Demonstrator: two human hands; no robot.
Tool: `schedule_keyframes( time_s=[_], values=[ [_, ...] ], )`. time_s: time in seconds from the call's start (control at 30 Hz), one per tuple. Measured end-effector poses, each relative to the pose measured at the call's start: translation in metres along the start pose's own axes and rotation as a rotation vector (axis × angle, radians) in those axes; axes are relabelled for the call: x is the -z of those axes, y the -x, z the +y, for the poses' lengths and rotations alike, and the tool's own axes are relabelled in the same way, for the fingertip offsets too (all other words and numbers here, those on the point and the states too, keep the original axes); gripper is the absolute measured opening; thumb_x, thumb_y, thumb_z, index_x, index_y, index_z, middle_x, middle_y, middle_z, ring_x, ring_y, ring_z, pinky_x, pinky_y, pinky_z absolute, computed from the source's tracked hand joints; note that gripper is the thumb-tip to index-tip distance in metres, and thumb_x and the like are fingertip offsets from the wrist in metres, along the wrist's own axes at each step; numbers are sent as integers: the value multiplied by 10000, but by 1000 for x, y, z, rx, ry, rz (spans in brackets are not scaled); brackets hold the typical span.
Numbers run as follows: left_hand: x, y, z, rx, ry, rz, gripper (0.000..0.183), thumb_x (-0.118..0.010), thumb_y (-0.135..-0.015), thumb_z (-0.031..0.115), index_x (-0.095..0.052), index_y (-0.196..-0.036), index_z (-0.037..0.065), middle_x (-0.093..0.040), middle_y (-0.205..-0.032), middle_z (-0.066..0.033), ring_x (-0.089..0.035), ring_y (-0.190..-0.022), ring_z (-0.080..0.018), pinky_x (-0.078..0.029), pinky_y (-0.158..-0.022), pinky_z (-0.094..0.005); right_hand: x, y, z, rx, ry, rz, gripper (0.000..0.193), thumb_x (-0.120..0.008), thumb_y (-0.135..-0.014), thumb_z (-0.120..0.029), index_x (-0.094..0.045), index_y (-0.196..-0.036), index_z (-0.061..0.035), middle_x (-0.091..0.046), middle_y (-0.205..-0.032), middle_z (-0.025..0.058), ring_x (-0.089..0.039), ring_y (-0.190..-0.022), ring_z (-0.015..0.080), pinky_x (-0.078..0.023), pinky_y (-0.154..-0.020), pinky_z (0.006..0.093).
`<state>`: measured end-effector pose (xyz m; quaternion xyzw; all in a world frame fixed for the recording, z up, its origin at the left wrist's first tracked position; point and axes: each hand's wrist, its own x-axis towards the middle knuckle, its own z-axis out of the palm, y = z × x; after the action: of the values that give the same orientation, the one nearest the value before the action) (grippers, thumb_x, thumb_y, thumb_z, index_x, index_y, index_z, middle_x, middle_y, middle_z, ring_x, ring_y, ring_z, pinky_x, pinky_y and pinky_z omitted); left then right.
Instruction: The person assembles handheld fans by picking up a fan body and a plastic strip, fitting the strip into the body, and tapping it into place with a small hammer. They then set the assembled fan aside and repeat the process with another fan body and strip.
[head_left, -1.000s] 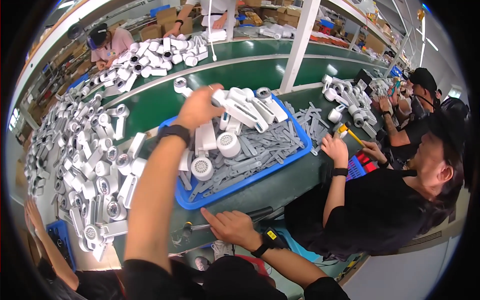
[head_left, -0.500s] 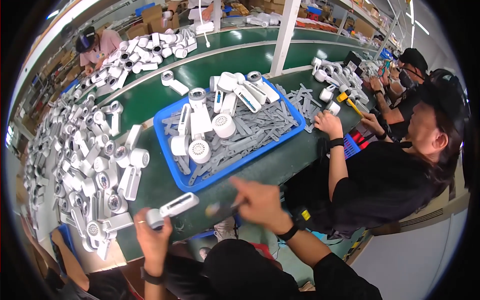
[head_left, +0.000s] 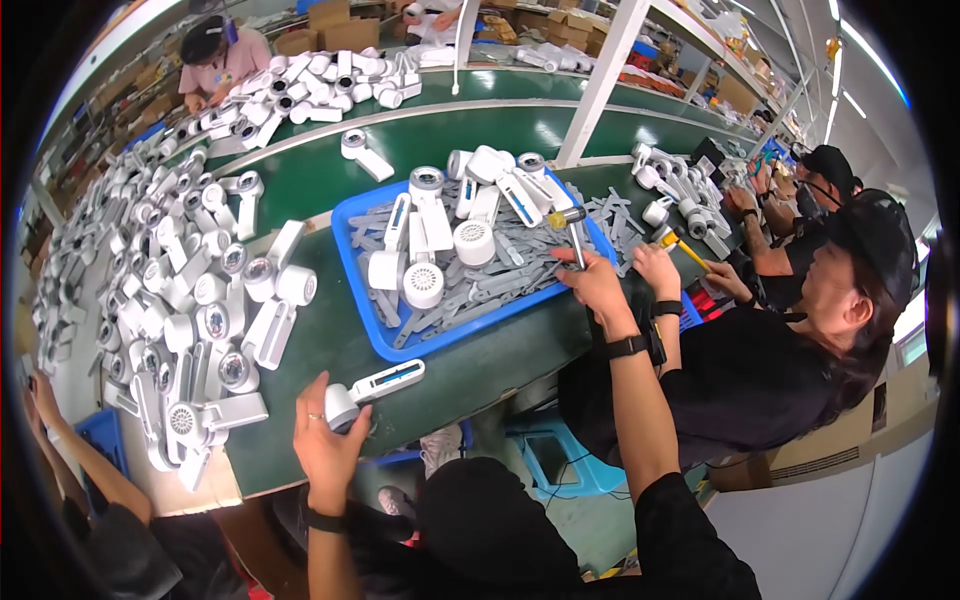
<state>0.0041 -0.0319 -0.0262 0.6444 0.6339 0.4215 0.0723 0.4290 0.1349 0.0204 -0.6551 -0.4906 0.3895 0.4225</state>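
My left hand is closed round the round head of a white handheld fan at the green bench's near edge. The fan's handle points right, and a long slot with a blue strip inside faces up. My right hand grips a small hammer with a yellowish head, held up over the right part of a blue tray. Grey flat strips fill that tray, and several white fans lie on top of them. The hammer is apart from the fan in my left hand.
A large heap of white fans covers the bench's left side. One fan lies beyond the tray. To the right, a co-worker holds a yellow hammer beside more fans. A white post rises behind the tray.
My right hand with the hammer has moved up and right, away from the fan to over the tray. My left hand still holds the fan. The whole view has shifted slightly.
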Motion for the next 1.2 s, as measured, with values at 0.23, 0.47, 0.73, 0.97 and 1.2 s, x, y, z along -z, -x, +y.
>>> schedule_keyframes(
  time_s=[0.23,0.47,0.73,0.97,1.2],
  values=[
    [-2,0,-1,9,-30,34,791,-913,-741,152,-562,-1447,86,-645,-1339,-180,-654,-1185,-396,-554,-979,-438,4,-7,2,39,160,-71,276,-764,-915,-73,-763,-1190,-91,-624,-786,-57,-443,-514,35,-333,-464,229],
    [-3,1,-4,-38,-24,55,802,-914,-748,141,-549,-1460,96,-632,-1366,-176,-648,-1202,-387,-545,-1002,-422,4,-6,-2,265,401,-108,252,-784,-889,-80,-758,-1139,-60,-588,-905,28,-585,-629,146,-455,-529,310],
    [1,0,4,-16,-76,26,810,-903,-741,147,-555,-1471,98,-616,-1446,-159,-603,-1275,-387,-496,-1081,-430,21,-3,-4,201,282,-77,112,-772,-946,-94,-715,-1039,-66,-562,-685,-58,-461,-496,45,-345,-452,229],
    [15,2,-6,-102,-205,26,773,-909,-714,127,-622,-1432,100,-427,-1632,-176,-401,-1465,-429,-369,-1188,-528,-40,76,-66,151,-154,-198,192,-722,-1006,-129,-696,-1171,-34,-731,-852,22,-454,-482,29,-323,-434,204],
    [-5,-13,4,-175,-10,46,361,-900,-739,154,-793,-1071,56,-702,-1246,-89,-620,-1217,-334,-514,-1020,-436,-139,140,-56,24,-45,-572,233,-707,-1009,-126,-745,-1225,-47,-655,-769,-34,-498,-516,22,-370,-460,221]
  ],
)
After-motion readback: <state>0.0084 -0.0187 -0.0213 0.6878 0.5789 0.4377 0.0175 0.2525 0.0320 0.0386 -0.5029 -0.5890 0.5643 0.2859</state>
